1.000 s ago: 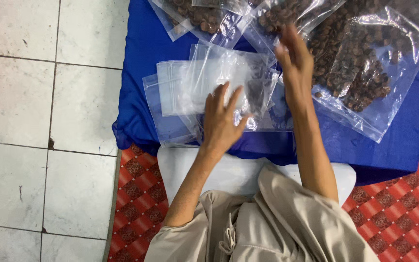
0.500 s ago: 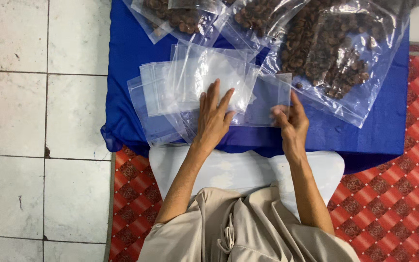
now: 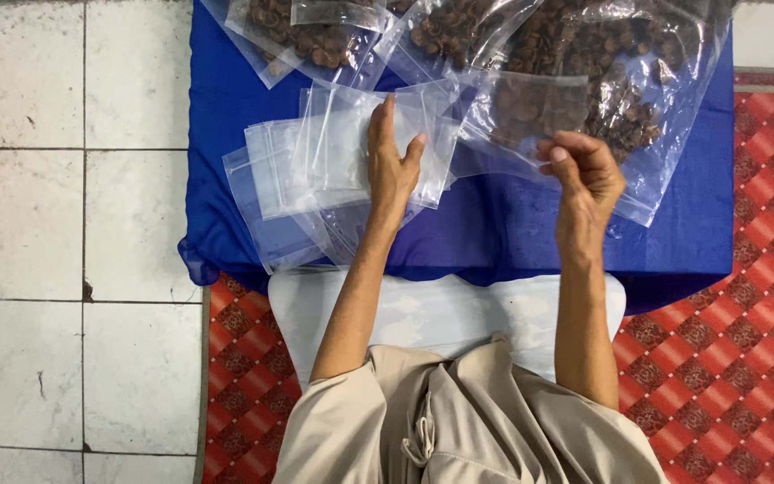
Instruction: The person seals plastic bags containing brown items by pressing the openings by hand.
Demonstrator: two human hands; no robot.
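Bag (image 3: 530, 116) hangs pinched in your right hand (image 3: 589, 179), above its fingers. Your left hand (image 3: 391, 166) lies flat, unclenched, on the stack (image 3: 315, 170).

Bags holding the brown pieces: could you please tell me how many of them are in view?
3, all along the far edge of the blue cloth: a filled bag at far left, one in the middle, and a large one at right. More may lie beyond the frame.

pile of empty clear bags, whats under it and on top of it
The left hand lies flat on the pile of empty clear bags. Under it shows the blue cloth; anything between pile and cloth is covered.
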